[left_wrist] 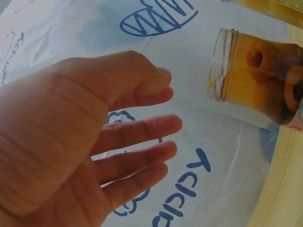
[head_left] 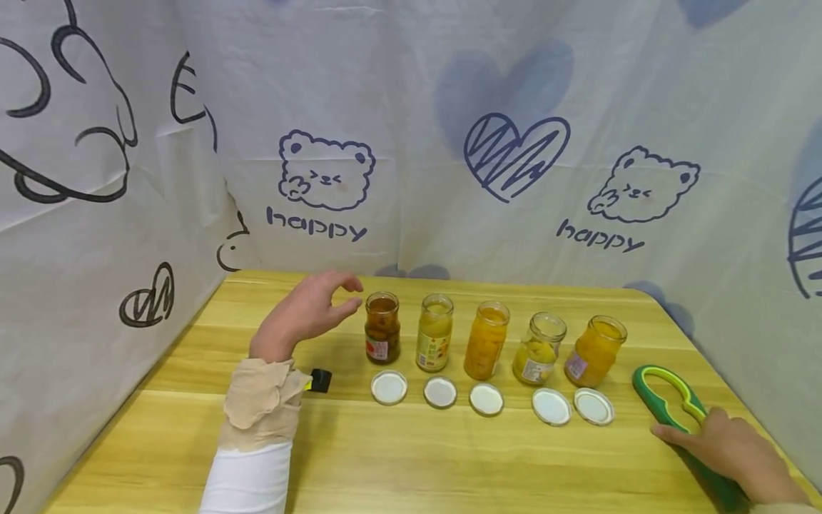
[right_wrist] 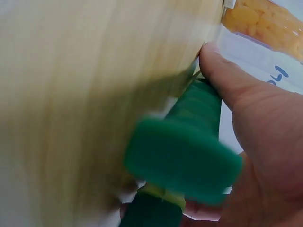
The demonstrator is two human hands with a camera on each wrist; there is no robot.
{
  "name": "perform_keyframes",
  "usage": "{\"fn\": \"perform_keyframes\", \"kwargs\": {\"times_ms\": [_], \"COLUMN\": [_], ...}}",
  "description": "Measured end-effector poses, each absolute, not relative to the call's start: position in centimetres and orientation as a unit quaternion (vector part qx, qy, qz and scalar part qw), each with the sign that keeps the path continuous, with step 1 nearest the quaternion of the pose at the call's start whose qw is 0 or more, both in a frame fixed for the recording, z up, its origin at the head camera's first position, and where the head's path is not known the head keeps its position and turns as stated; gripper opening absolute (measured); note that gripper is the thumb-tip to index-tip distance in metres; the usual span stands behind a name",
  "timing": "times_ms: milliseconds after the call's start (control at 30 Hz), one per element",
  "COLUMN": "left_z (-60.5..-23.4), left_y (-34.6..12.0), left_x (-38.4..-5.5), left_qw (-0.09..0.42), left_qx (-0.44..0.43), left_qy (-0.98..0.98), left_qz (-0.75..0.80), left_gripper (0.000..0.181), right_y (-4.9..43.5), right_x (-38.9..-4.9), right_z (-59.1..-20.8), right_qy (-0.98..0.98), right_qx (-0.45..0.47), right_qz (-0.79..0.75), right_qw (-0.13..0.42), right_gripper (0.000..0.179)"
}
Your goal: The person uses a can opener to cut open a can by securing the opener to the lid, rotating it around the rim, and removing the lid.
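My left hand [head_left: 305, 314] hovers beside the leftmost jar, its fingers loosely spread and holding nothing. That lidless glass jar [head_left: 382, 332] has dark amber liquid, and the left wrist view shows round brown fruit in the jar [left_wrist: 270, 71], apart from the fingertips. At the table's right side my right hand [head_left: 738, 442] grips a green jar opener [head_left: 651, 401] by its handles, the looped end pointing away from me. In the right wrist view the opener [right_wrist: 182, 158] is blurred, with the thumb along one side and fingers partly hidden behind it.
Several more open jars of yellow and orange fruit, such as the orange one [head_left: 486, 343], stand in a row rightward. Several white-lined lids [head_left: 439, 392] lie before them. A small black block [head_left: 320, 380] shows by the left wrist. Printed cloth [head_left: 417, 143] hangs behind the wooden table [head_left: 437, 464].
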State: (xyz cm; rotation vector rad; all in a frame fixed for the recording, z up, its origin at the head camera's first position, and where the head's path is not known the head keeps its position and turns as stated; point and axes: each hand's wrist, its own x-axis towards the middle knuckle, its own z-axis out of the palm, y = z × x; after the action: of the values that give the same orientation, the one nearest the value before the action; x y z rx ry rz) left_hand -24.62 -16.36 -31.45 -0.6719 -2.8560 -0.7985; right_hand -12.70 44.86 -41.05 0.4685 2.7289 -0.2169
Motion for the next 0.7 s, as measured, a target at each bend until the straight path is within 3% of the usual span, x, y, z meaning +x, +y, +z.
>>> {"fn": "perform_keyframes", "kwargs": {"times_ms": [467,567,700], "left_z": [-32.2,-32.5,-32.4], "left_y": [-14.9,-14.9,-15.3], "left_x": [-24.8,-24.8,-24.8], "left_qw": [0.059,0.092,0.182], "left_qx": [-0.221,-0.206,-0.184], "left_qy": [-0.935,-0.934,-0.921], "left_qz": [-0.271,-0.277,-0.290], "left_gripper": [0.028,0.027,0.024], "right_y": [44.9,44.9,44.9], "right_x": [-12.5,-12.4,-12.6], "right_z": [-41.1,-41.4,-41.3], "right_qy": [0.958,0.958,0.961], "right_qx": [0.181,0.180,0.169], "right_qz": [-0.080,-0.078,-0.088], "right_qw": [0.206,0.210,0.200], "right_gripper": [0.120,0.122,0.122]}}
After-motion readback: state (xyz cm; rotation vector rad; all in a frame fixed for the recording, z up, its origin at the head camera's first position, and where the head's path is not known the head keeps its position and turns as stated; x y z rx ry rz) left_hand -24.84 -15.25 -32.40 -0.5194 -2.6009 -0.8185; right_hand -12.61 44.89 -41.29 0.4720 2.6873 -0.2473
